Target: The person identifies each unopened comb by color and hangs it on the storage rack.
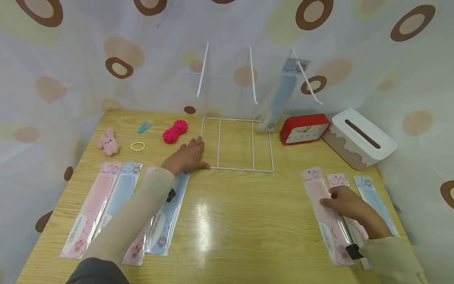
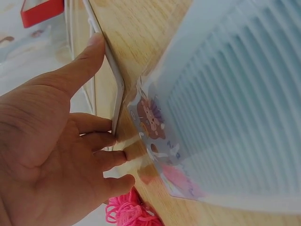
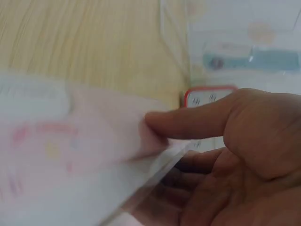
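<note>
Pale fabric printed with brown, peach and yellow-green spots (image 1: pixel 159 92) surrounded a light wood-grain table (image 1: pixel 248 225). Toward the back lay the rectangular base of a white wire stand (image 1: pixel 242 169), three prongs jutting above it; on the right prong hung a clear-wrapped blue comb (image 1: pixel 281 94). Near the right edge stood a beige box with a slotted white lid (image 1: pixel 356 141). Four combs in clear sleeves made a row at the left: a pink outer comb (image 1: pixel 93 205), a blue comb beside it (image 1: pixel 122 193), a second pink comb (image 1: pixel 137 250) partly covered by the forearm, and a blue inner comb (image 1: pixel 168 223). At the right, a long pink comb in a clear packet (image 1: pixel 328 221) was pinched between the thumb and fingers of the right hand (image 1: pixel 345 203), with another pink comb (image 1: pixel 337 180) partly beneath that hand and a pale blue comb (image 1: pixel 376 199) farther right. The left hand (image 1: pixel 188 155) gripped nothing, its spread thumb and fingertips touching the base near its front left corner. A red-framed clock (image 1: pixel 305 129) stood just beside the box. Left of the stand were a bright pink yarn bundle (image 1: pixel 175 131), a pink plush animal (image 1: pixel 109 142), a yellow ring (image 1: pixel 137 150) and a turquoise clip (image 1: pixel 143 127).
</note>
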### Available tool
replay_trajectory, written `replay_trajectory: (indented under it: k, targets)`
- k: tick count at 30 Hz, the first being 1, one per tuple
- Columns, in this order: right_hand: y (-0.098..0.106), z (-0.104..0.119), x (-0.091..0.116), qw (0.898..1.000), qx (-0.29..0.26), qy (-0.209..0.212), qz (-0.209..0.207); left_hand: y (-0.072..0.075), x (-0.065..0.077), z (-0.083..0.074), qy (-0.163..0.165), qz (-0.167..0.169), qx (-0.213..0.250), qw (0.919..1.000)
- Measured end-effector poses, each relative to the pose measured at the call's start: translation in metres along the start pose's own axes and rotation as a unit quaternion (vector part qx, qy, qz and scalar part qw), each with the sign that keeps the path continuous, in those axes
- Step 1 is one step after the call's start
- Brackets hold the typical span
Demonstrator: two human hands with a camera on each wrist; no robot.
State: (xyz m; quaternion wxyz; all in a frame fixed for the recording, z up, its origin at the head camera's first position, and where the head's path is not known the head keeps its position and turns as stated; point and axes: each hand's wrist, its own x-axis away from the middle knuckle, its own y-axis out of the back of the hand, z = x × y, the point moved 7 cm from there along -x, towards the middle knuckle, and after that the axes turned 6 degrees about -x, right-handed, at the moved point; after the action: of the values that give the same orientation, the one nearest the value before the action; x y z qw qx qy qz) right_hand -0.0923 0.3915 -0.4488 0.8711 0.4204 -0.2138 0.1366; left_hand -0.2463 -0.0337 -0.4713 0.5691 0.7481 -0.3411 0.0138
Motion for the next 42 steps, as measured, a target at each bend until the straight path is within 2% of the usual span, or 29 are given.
replay_trajectory:
  k: [3, 9, 14, 18, 22, 33, 37, 42]
  targets:
    - [-0.006, 0.034, 0.003, 0.998, -0.026, 0.049, 0.002, -0.001, 0.0, 0.001, 0.003, -0.001, -0.004, 1.0]
    - [-0.013, 0.118, 0.005, 0.99, -0.073, 0.121, 0.011, -0.002, -0.001, 0.004, 0.007, -0.004, -0.005, 1.0]
    - [-0.012, 0.183, 0.009, 0.971, -0.138, 0.195, -0.011, -0.002, 0.001, 0.005, 0.006, -0.001, -0.011, 0.9999]
    - [-0.002, 0.217, 0.013, 0.953, -0.178, 0.239, -0.045, -0.003, 0.002, 0.003, 0.001, 0.0, -0.008, 1.0]
    - [0.007, 0.234, 0.01, 0.942, -0.203, 0.261, -0.065, -0.003, 0.002, 0.002, 0.003, -0.001, -0.003, 1.0]
    - [0.01, 0.242, -0.004, 0.938, -0.223, 0.254, -0.079, -0.003, -0.001, 0.003, 0.004, -0.004, -0.004, 1.0]
    - [0.013, 0.243, -0.029, 0.931, -0.242, 0.26, -0.083, -0.003, -0.001, 0.003, 0.002, -0.002, -0.002, 1.0]
    - [0.028, 0.253, -0.083, 0.922, -0.275, 0.25, -0.105, -0.001, -0.002, 0.0, -0.002, -0.006, -0.021, 0.9998]
